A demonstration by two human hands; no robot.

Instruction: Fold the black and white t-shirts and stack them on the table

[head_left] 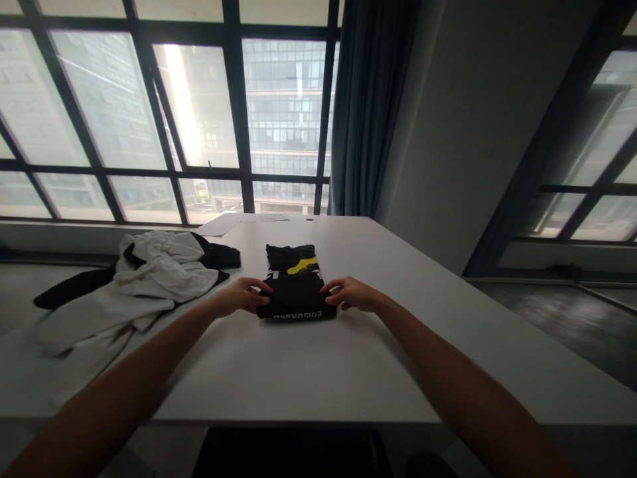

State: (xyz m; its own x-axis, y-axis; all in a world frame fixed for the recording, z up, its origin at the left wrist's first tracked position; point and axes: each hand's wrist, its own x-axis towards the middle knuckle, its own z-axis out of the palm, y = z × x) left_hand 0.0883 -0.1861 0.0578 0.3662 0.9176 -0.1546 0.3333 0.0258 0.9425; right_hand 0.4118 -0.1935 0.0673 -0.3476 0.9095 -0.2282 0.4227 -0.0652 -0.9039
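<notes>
A folded black T-shirt (296,292) lies on the white table in front of me, with a yellow patch and white lettering on it. Its near part is folded over in a flat band, and the far end is bunched up. At the left edge of that band, my left hand (241,296) pinches the cloth between thumb and fingers. My right hand (352,295) grips the right edge in the same way, level with the left.
A loose heap of white and black clothes (164,272) lies on the left of the table (298,378). Sheets of paper (223,224) rest at the far end. Beyond are windows and a blue curtain (368,106). Below the near edge is a dark chair (293,455).
</notes>
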